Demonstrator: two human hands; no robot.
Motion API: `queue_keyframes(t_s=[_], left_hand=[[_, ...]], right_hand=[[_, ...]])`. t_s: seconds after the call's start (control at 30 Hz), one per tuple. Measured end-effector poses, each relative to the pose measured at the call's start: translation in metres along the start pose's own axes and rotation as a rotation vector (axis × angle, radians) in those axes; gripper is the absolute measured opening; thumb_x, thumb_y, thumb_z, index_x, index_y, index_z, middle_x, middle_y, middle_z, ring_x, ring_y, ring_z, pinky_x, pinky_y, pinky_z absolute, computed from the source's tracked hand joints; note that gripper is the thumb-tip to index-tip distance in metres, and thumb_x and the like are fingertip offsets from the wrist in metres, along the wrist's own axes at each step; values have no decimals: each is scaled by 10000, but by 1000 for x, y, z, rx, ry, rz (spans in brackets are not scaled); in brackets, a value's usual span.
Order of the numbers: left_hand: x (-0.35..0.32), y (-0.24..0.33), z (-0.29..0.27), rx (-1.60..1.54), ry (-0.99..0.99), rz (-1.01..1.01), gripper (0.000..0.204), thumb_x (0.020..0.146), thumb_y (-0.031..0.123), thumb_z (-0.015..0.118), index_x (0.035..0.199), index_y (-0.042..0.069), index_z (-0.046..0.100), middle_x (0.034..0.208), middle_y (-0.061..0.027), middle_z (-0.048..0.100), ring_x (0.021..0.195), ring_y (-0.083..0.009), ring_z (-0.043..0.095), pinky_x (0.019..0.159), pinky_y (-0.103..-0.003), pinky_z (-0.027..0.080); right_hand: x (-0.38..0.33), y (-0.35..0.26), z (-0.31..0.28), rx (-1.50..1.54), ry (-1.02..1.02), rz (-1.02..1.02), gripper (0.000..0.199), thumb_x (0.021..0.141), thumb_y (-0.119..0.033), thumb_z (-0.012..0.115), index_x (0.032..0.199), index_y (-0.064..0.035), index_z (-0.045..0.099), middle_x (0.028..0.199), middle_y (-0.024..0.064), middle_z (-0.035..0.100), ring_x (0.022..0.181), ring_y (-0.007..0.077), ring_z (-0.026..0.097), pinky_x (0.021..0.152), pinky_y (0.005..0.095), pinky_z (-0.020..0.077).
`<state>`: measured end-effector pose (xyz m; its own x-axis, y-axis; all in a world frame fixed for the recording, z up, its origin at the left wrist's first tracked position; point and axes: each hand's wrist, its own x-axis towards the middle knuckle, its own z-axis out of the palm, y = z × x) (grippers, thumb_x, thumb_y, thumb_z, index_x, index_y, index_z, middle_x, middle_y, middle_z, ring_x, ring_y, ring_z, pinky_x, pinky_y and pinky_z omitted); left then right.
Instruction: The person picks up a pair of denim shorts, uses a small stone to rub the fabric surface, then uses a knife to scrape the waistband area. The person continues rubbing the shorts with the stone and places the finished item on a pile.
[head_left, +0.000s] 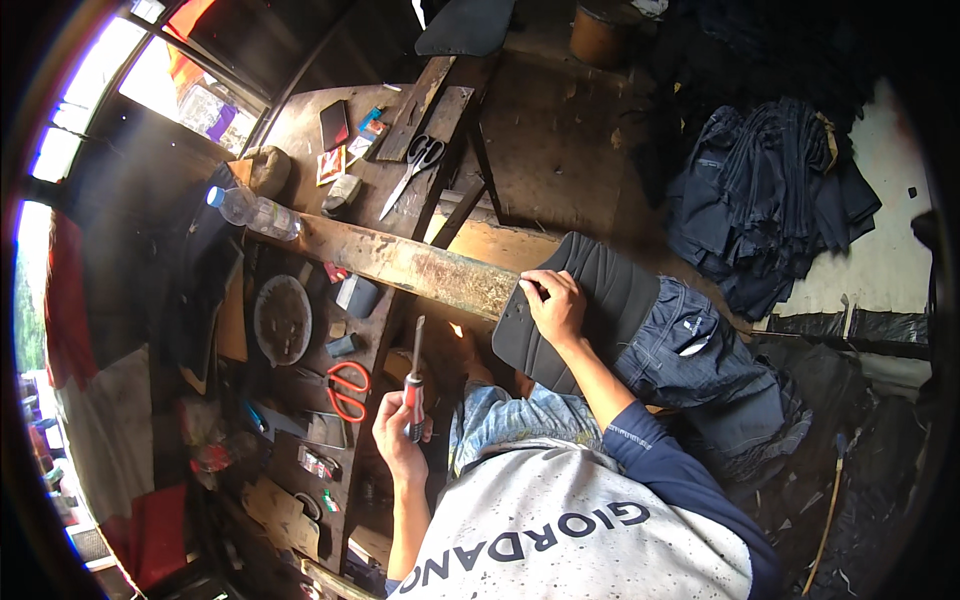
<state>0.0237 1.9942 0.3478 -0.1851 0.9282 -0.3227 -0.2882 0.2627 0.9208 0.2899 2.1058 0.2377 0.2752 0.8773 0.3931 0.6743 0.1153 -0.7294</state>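
My left hand (398, 440) is closed around the handle of a screwdriver (414, 395), whose metal shaft points up and away from me. Bent over the end of a dark grey padded board (585, 290), my right hand (558, 303) has thumb and finger pressed together; what sits between them, if anything, is too small to make out. The far end of a worn wooden plank (400, 262) meets the board beside that hand. Dark blue jeans (690, 345) are drawn over the board's right part and hang down toward the floor.
On the wooden bench lie red-handled scissors (348, 390), a metal bowl (283, 320), black-handled scissors (412, 172) and a phone (334, 125). A plastic bottle (262, 215) rests at the plank's left end. Folded dark jeans (760, 190) are heaped at the right.
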Motion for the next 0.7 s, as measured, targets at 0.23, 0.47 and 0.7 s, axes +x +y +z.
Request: queue_keyframes(t_s=[0.23, 0.47, 0.7], left_hand=[[55, 20, 46, 958, -300, 365, 207, 935, 181, 691, 997, -6, 628, 745, -103, 675, 613, -162, 633, 558, -321, 483], [103, 46, 99, 1372, -592, 416, 257, 901, 281, 664, 924, 26, 648, 819, -220, 686, 777, -417, 678, 679, -489, 541], [119, 55, 119, 1494, -652, 411, 288, 927, 320, 647, 901, 37, 696, 818, -232, 689, 795, -438, 675, 691, -511, 543]], right_hand=[[-1, -1, -1, -14, -34, -45, 83, 795, -130, 769, 863, -107, 727, 905, 14, 705, 808, 248, 652, 752, 369, 519], [0, 1, 2, -3, -3, 24, 95, 776, -120, 781, 829, -90, 707, 926, 19, 663, 864, 251, 649, 760, 371, 520], [-2, 3, 2, 6, -26, 60, 86, 806, -150, 754, 818, -102, 683, 948, 12, 647, 892, 253, 625, 786, 391, 499]])
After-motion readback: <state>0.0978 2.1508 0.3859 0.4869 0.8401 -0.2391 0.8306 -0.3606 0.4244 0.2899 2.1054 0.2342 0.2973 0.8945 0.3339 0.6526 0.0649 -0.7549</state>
